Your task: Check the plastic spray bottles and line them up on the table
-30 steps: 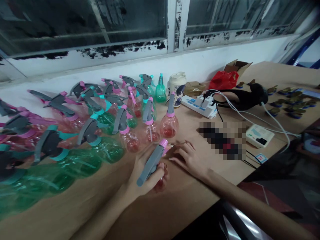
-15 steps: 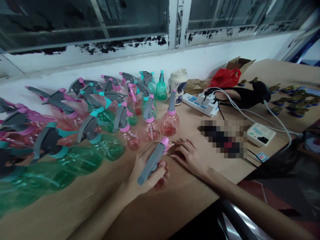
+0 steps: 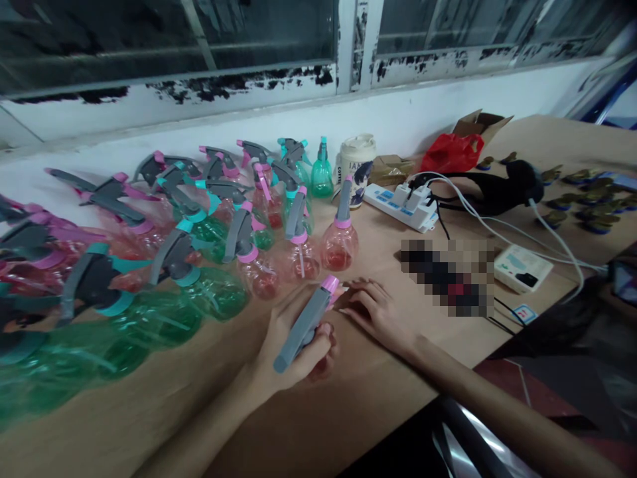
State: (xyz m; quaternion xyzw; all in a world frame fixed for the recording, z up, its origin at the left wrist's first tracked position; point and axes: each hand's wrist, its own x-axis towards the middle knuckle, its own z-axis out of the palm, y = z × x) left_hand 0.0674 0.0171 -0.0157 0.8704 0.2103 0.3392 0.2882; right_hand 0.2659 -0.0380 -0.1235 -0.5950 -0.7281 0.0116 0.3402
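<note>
My left hand [image 3: 291, 345] is wrapped round a small pink spray bottle with a grey trigger head and pink nozzle [image 3: 304, 322], held low over the wooden table [image 3: 348, 411]. My right hand [image 3: 375, 312] lies just to its right, fingers stretched out and touching the pink nozzle tip. Right behind the hands stand pink spray bottles [image 3: 338, 239] in a row. Green spray bottles [image 3: 209, 285] and more pink ones crowd the table to the left.
A white power strip [image 3: 401, 206] with plugs and cables lies at the back right, beside a paper cup [image 3: 357, 166], a red bag [image 3: 450, 154] and a cardboard box [image 3: 480, 123]. A white device [image 3: 522, 267] and small caps [image 3: 580, 189] sit on the right. A window wall runs behind.
The hands and the held bottle have barely moved; the view has only shifted slightly.
</note>
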